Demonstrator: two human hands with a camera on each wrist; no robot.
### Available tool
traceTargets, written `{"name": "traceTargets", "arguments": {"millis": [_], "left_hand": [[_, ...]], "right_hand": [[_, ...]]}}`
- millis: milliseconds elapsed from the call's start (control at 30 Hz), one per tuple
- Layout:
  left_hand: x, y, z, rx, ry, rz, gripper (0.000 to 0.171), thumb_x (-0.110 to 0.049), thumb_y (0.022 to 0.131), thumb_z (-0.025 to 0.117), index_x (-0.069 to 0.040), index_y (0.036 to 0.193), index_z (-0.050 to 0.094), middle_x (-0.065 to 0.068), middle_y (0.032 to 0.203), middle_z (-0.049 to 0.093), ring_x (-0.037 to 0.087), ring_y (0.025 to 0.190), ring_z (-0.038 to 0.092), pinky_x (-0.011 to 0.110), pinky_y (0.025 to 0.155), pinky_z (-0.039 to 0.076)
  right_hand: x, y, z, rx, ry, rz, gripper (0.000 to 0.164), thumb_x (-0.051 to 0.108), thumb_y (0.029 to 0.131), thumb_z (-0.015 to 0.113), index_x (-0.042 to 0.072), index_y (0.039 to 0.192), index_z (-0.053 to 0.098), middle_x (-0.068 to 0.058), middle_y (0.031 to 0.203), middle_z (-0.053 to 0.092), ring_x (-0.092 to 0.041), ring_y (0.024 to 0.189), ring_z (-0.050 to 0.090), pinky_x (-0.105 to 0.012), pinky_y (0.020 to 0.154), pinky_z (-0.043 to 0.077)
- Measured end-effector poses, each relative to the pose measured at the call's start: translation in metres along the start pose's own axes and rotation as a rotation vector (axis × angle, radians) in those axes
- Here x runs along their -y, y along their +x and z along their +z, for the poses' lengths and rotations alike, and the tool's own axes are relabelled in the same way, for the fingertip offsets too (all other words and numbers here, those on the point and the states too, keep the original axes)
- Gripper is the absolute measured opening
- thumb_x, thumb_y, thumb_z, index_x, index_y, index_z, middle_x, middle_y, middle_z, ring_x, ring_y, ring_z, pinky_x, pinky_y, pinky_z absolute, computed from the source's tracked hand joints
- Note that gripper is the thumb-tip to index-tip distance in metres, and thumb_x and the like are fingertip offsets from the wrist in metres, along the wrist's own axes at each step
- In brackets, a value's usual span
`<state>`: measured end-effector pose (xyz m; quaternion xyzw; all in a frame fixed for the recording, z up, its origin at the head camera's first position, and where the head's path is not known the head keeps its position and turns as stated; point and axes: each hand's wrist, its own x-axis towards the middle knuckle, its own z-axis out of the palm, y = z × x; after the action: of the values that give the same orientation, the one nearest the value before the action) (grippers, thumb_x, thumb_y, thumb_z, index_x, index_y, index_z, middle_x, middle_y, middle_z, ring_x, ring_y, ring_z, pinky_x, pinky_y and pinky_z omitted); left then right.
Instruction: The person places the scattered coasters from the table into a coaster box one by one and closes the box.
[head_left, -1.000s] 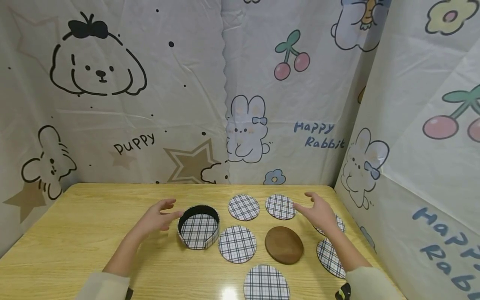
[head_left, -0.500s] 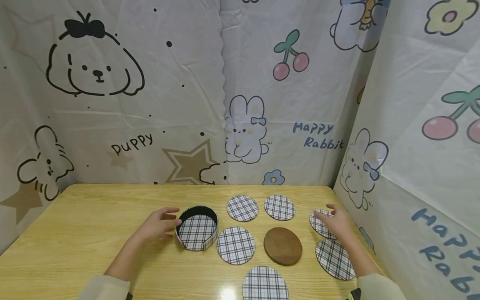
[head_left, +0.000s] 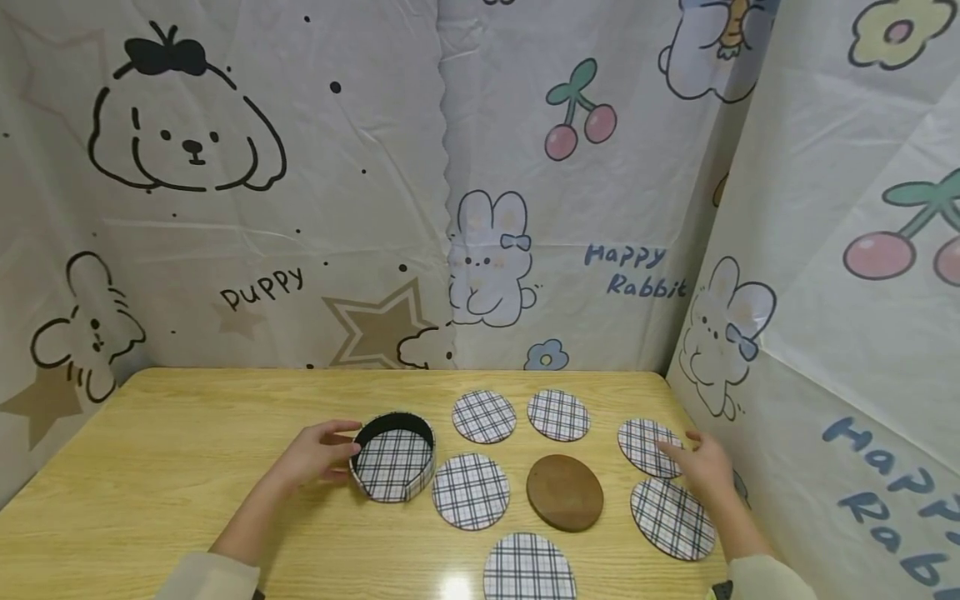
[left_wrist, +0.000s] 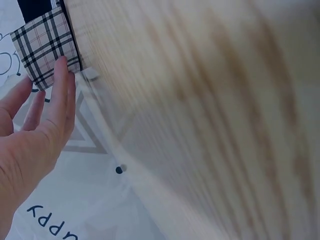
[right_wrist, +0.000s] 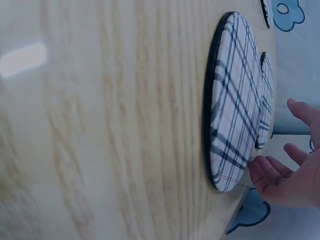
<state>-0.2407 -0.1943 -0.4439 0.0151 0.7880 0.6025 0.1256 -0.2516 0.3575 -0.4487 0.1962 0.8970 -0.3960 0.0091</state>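
Observation:
A round plaid coaster holder (head_left: pixel 423 480) with a black inner wall stands left of the coasters. My left hand (head_left: pixel 318 453) is at its left side, and in the left wrist view the straight fingers (left_wrist: pixel 61 85) rest against its plaid wall. My right hand (head_left: pixel 711 468) hovers at the right edge of two plaid coasters, the farther one (head_left: pixel 647 447) and the nearer one (head_left: pixel 670 518). Its fingers are loosely bent and hold nothing. In the right wrist view the fingertips (right_wrist: pixel 257 167) are right at the rim of the nearest coaster (right_wrist: pixel 235 110).
More plaid coasters lie flat on the wooden table (head_left: pixel 187 467): two at the back, (head_left: pixel 484 417) among them, and others nearer the front. A brown disc (head_left: pixel 565 492) lies among them. Printed cloth (head_left: pixel 360 208) hangs behind and along the right side.
My right hand has moved right and nearer, from beside the back coasters to the edge of the right pair. My left hand has come up against the holder.

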Motion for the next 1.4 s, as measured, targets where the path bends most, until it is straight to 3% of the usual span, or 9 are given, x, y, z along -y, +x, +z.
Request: {"name": "traceTargets", "arguments": {"millis": [400, 700, 1267, 1333, 1400], "left_hand": [[0.004, 0.002, 0.002, -0.016, -0.031, -0.004, 0.049, -0.004, 0.091, 0.057, 0.010, 0.135, 0.040, 0.034, 0.118, 0.054, 0.024, 0.088, 0.065, 0.040, 0.073, 0.057], [0.006, 0.004, 0.001, -0.015, -0.035, -0.016, 0.050, -0.004, 0.090, 0.058, 0.009, 0.135, 0.039, 0.034, 0.120, 0.053, 0.024, 0.090, 0.065, 0.040, 0.074, 0.057], [0.001, 0.004, 0.003, -0.021, -0.055, -0.038, 0.049, -0.002, 0.090, 0.056, 0.009, 0.135, 0.040, 0.032, 0.119, 0.053, 0.026, 0.092, 0.065, 0.041, 0.076, 0.056], [0.000, 0.003, 0.004, -0.026, -0.054, -0.044, 0.049, -0.001, 0.090, 0.056, 0.009, 0.135, 0.040, 0.033, 0.120, 0.052, 0.026, 0.093, 0.064, 0.042, 0.076, 0.056], [0.000, 0.003, 0.004, -0.026, -0.055, -0.046, 0.049, -0.001, 0.090, 0.056, 0.008, 0.135, 0.039, 0.033, 0.121, 0.052, 0.027, 0.094, 0.064, 0.042, 0.077, 0.056]], "right_hand": [[-0.007, 0.004, 0.010, -0.070, -0.131, 0.003, 0.083, 0.043, 0.086, 0.061, -0.018, 0.134, 0.032, -0.039, 0.136, 0.032, -0.054, 0.124, 0.030, -0.059, 0.105, 0.028], [-0.009, 0.006, 0.010, -0.063, -0.173, 0.025, 0.084, 0.045, 0.083, 0.063, -0.019, 0.131, 0.037, -0.039, 0.130, 0.039, -0.054, 0.118, 0.037, -0.059, 0.101, 0.033], [-0.001, 0.014, 0.016, -0.099, 0.069, 0.131, 0.077, 0.025, 0.082, 0.068, -0.016, 0.135, 0.029, -0.038, 0.133, 0.034, -0.050, 0.121, 0.034, -0.054, 0.105, 0.032], [0.001, 0.015, 0.016, -0.110, 0.114, 0.156, 0.072, 0.020, 0.084, 0.066, -0.015, 0.135, 0.031, -0.036, 0.132, 0.035, -0.047, 0.119, 0.038, -0.049, 0.091, 0.044], [0.003, 0.016, 0.017, -0.116, 0.164, 0.179, 0.066, 0.015, 0.085, 0.064, -0.014, 0.135, 0.032, -0.035, 0.130, 0.038, -0.042, 0.113, 0.043, -0.036, 0.073, 0.049]]}}
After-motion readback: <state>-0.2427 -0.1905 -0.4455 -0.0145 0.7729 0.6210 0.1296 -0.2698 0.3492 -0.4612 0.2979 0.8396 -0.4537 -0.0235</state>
